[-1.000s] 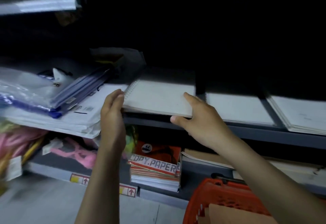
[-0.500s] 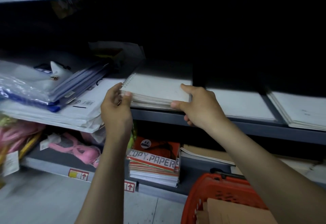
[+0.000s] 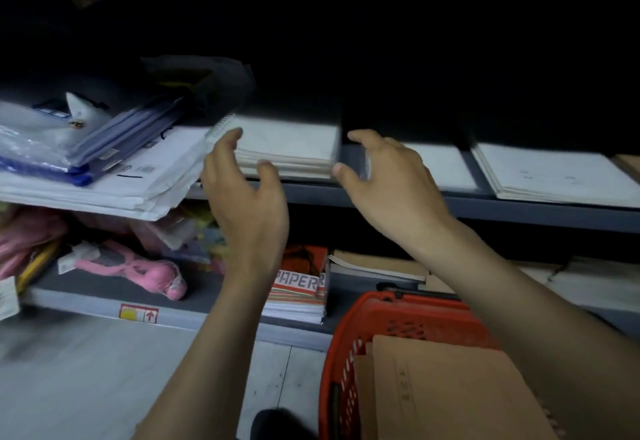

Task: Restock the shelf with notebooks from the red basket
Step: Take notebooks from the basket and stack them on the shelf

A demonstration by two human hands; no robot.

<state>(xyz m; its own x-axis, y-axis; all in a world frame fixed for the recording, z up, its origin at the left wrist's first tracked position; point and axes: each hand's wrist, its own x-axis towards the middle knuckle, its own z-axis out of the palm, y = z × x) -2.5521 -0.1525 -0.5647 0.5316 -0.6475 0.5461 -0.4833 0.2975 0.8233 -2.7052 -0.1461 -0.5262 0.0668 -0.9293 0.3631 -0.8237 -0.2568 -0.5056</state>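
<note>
- The stack of spiral notebooks is laid flat on the middle shelf. Its near edge is set close to the shelf front, probably so that it lines up with the white stacks further right.
- The left hand is held open at the left near corner of the stack, and the right hand is held open at the right near corner. Nothing is gripped.
- Whether the fingertips touch the paper cannot be told.
- The hands are apart, one at each side, a position suited to squaring the pile.
- The red basket is placed low, near and to the right, within easy reach. Brown notebooks are seen inside it, so the restocking is judged unfinished.
</note>
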